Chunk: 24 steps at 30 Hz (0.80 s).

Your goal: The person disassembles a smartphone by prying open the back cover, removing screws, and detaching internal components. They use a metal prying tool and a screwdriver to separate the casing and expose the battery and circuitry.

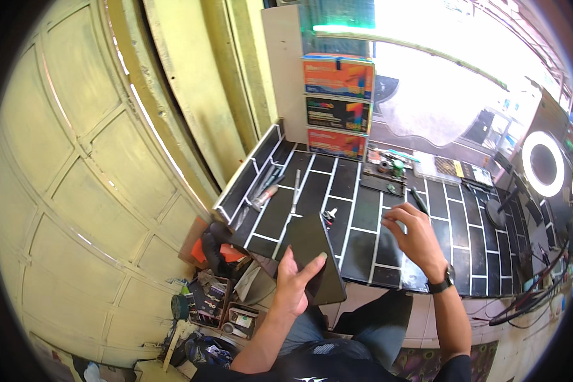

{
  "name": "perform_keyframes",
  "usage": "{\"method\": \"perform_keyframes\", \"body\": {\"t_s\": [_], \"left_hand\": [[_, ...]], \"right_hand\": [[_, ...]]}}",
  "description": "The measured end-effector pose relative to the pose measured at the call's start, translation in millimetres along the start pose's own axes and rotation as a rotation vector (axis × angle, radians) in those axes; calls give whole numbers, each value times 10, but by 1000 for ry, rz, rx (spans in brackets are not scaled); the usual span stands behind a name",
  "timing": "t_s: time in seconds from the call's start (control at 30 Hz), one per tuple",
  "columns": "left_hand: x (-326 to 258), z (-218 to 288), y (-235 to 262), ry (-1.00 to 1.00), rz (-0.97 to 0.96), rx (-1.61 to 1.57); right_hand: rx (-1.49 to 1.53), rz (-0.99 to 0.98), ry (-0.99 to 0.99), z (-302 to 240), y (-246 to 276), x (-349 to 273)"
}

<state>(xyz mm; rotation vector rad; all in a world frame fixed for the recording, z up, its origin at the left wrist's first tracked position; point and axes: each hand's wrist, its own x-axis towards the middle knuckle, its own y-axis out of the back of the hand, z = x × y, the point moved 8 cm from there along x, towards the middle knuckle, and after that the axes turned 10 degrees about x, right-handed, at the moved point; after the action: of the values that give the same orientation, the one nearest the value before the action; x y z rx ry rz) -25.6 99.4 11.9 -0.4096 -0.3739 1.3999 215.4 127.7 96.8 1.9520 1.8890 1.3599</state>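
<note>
A thin dark tablet is tilted above the front edge of the tiled bench. My left hand grips it, with the thumb lying across its face and the other fingers behind. To the right, my right hand hovers over the bench, apart from the tablet. Its fingers are curled, thumb and forefinger almost meeting; anything between them is too small to make out. Just beyond the tablet lies a small cutting tool with red on its handles. A dark pen-like tool rests beyond my right hand.
Black tiles with white joints cover the bench. A slim metal tool and several hand tools lie at left. Stacked boxes, a repair stand and an organiser case stand behind. A lit ring light is at right.
</note>
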Motion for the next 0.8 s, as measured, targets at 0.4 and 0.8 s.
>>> {"method": "perform_keyframes", "body": {"t_s": [0.4, 0.8], "left_hand": [[-365, 132, 703, -114, 204, -10], [-231, 153, 248, -77, 103, -23]], "right_hand": [[-68, -621, -454, -56, -2142, 1476], [823, -339, -658, 384, -1489, 1051]]}}
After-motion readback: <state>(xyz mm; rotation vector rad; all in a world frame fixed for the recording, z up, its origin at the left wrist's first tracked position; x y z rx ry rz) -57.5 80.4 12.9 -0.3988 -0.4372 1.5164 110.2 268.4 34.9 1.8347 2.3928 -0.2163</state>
